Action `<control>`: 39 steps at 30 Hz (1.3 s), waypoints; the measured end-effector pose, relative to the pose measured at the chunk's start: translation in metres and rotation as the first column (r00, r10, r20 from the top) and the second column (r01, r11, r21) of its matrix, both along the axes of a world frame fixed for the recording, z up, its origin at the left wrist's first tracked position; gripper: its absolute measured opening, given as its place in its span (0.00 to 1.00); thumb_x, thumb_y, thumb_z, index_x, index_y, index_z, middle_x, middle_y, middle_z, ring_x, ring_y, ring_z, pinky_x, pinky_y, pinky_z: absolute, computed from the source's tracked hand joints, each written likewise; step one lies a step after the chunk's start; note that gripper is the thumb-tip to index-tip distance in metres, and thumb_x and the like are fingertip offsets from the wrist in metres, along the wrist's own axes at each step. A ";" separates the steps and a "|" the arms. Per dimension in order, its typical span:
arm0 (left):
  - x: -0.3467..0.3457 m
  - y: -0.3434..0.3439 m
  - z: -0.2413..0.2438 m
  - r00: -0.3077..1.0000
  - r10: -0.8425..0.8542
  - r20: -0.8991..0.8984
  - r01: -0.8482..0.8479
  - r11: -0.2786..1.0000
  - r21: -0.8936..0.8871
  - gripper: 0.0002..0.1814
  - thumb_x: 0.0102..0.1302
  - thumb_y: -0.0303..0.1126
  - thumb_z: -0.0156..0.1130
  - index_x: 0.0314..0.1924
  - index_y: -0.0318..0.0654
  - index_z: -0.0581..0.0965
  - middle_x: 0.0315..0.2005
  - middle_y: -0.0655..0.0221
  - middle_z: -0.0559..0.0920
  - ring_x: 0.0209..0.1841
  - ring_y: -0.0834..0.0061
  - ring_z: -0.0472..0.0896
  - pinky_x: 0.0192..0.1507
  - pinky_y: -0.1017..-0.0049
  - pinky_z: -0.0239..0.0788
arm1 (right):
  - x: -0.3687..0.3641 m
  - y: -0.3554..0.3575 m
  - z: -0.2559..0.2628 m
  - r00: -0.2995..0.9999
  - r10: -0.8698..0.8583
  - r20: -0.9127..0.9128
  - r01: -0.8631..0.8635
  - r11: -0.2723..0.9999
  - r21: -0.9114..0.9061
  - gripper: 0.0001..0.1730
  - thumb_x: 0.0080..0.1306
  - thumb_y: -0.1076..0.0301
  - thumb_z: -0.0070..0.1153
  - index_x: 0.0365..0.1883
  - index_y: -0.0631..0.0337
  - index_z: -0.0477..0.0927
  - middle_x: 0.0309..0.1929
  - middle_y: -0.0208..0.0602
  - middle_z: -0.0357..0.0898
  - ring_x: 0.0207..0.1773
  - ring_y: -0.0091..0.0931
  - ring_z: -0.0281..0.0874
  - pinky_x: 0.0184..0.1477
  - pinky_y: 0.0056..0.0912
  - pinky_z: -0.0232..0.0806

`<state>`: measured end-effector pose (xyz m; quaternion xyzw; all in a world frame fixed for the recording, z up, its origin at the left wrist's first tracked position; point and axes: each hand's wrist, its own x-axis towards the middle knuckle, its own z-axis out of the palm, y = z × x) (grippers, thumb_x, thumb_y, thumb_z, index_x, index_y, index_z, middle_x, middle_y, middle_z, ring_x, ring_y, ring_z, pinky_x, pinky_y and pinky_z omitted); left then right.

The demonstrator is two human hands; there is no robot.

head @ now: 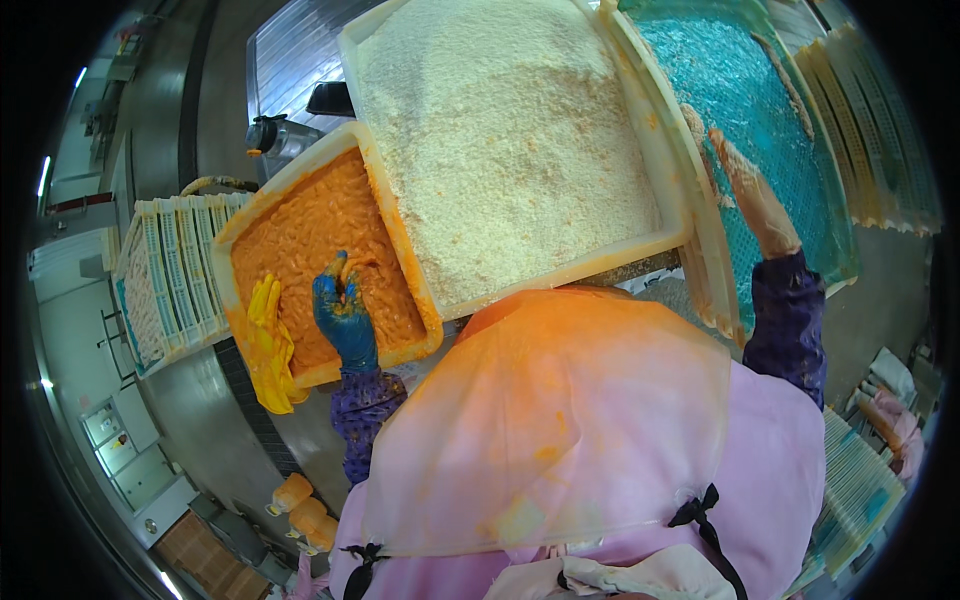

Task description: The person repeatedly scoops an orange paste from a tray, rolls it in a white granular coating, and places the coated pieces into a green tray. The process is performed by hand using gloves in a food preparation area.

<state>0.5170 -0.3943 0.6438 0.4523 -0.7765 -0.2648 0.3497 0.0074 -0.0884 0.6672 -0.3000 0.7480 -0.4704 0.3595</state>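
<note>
My left hand (pixel 345 319), in a blue glove smeared with orange, is over the small tub (pixel 431 337) of wet orange strips. Its thumb and fingertips pinch an orange-coated strip (pixel 364 262). A yellow rubber glove (pixel 274 345) hangs over that tub's near left edge. My right hand (pixel 754 199), bare and dusted with pale crumbs, is over the right-hand teal mesh tray (pixel 780 165); its fingers are extended and hold nothing that I can see. Coated strips (pixel 784 82) lie along both sides of this tray. Between my hands stands a large white tub (pixel 562 281) of pale breadcrumbs (pixel 510 165).
Stacked plastic trays (pixel 184 274) stand at the left, with others (pixel 862 127) at the far right. A bottle (pixel 281 137) and a black object (pixel 330 98) sit on the metal table (pixel 285 52) behind the orange tub. Yellow jugs (pixel 311 521) stand on the floor at lower left.
</note>
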 end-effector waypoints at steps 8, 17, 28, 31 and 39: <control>0.041 -0.006 -0.044 0.993 0.052 -0.107 -0.018 0.954 0.299 0.14 0.69 0.19 0.62 0.54 0.27 0.78 0.44 0.59 0.82 0.47 0.67 0.80 0.52 0.70 0.73 | -0.030 -0.024 -0.064 0.977 -0.147 -0.151 0.135 0.987 -0.088 0.35 0.83 0.48 0.33 0.79 0.64 0.56 0.81 0.41 0.55 0.82 0.32 0.52 0.80 0.34 0.47; 0.087 0.009 -0.049 0.904 0.081 0.420 -0.059 0.996 -0.066 0.13 0.59 0.26 0.72 0.43 0.35 0.80 0.38 0.60 0.82 0.43 0.58 0.81 0.49 0.65 0.71 | 0.057 0.023 0.004 0.977 -0.178 0.116 0.186 0.981 -0.061 0.32 0.84 0.53 0.36 0.79 0.61 0.56 0.80 0.39 0.57 0.81 0.30 0.53 0.79 0.34 0.50; 0.087 0.000 -0.037 0.872 0.143 0.468 -0.042 0.974 -0.221 0.13 0.60 0.26 0.72 0.45 0.35 0.82 0.38 0.62 0.83 0.44 0.62 0.82 0.50 0.62 0.73 | 0.164 -0.157 -0.069 0.812 0.580 -0.068 -0.495 0.745 0.447 0.40 0.73 0.43 0.55 0.71 0.64 0.63 0.52 0.58 0.81 0.50 0.48 0.81 0.54 0.48 0.72; 0.093 -0.001 -0.029 0.986 0.151 0.073 -0.165 0.953 0.256 0.10 0.66 0.24 0.68 0.47 0.31 0.81 0.41 0.64 0.83 0.45 0.69 0.83 0.49 0.68 0.76 | 0.210 -0.171 -0.056 0.700 0.706 -0.110 -0.671 0.703 0.235 0.48 0.67 0.36 0.59 0.79 0.44 0.58 0.74 0.57 0.64 0.75 0.49 0.63 0.73 0.46 0.58; 0.035 -0.006 0.068 0.917 0.071 -0.392 0.177 0.808 0.561 0.12 0.68 0.23 0.64 0.50 0.28 0.80 0.46 0.63 0.85 0.43 0.73 0.85 0.48 0.76 0.77 | 0.135 -0.148 -0.102 0.522 0.488 -0.700 -0.436 0.858 0.273 0.22 0.74 0.58 0.52 0.66 0.40 0.78 0.71 0.32 0.71 0.79 0.36 0.56 0.81 0.50 0.41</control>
